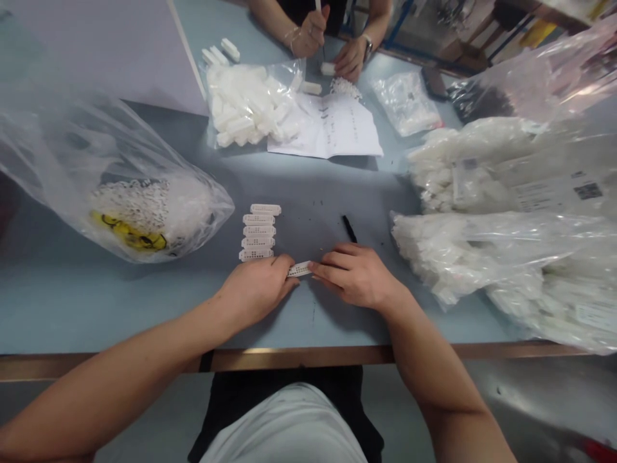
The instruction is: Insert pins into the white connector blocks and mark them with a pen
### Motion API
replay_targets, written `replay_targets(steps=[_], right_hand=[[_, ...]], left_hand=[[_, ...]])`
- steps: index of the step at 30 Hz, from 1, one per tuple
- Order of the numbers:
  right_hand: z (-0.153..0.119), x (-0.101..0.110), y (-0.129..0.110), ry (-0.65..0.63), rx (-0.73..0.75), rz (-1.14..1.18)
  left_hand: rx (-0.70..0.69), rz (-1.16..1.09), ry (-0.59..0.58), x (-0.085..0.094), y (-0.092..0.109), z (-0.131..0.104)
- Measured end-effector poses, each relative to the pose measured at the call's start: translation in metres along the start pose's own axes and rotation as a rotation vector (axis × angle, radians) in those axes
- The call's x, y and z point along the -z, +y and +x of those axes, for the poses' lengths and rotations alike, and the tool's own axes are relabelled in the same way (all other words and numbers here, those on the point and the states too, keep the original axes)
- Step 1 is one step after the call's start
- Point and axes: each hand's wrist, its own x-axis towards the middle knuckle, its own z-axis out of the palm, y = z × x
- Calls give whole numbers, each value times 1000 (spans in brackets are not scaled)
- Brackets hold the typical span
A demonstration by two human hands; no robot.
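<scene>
Between my two hands is a small white plastic strip (299,269) with rows of little holes, just above the table near its front edge. My left hand (258,286) pinches its left end, with thumb and fingers closed. At the other end, the fingertips of my right hand (359,276) close on the strip. Several similar white perforated strips (259,231) lie in a stacked column to the left, beyond my left hand. A black pen-like tool (349,228) rests on the table just past my right fingers.
On the left stands a clear bag (149,212) of small white rings with a yellow piece. Bulky bags of white parts (463,251) fill the right. Across the table (308,186), a co-worker's hands (349,58) hold a white piece near a paper sheet (332,128) and a bag of white blocks (250,103).
</scene>
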Motion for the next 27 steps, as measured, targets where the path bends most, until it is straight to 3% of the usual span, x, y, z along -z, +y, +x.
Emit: replay_targets(steps=[10, 15, 17, 18, 21, 23, 27], right_hand=[[6, 3, -8, -75, -2, -59], [4, 0, -6, 28, -30, -27], [4, 1, -6, 124, -75, 3], [4, 2, -7, 183, -99, 31], [6, 9, -12, 317, -99, 158], [8, 14, -18, 302, -37, 225], [11, 18, -31, 143, 103, 210]], left_hand=[[18, -20, -26, 0, 0, 1], [126, -216, 71, 14, -2, 1], [171, -442, 64, 22, 1, -2], [170, -604, 5, 24, 4, -4], [156, -1209, -362, 19, 17, -13], [177, -1537, -539, 9, 28, -18], [185, -1944, -555, -6, 41, -23]])
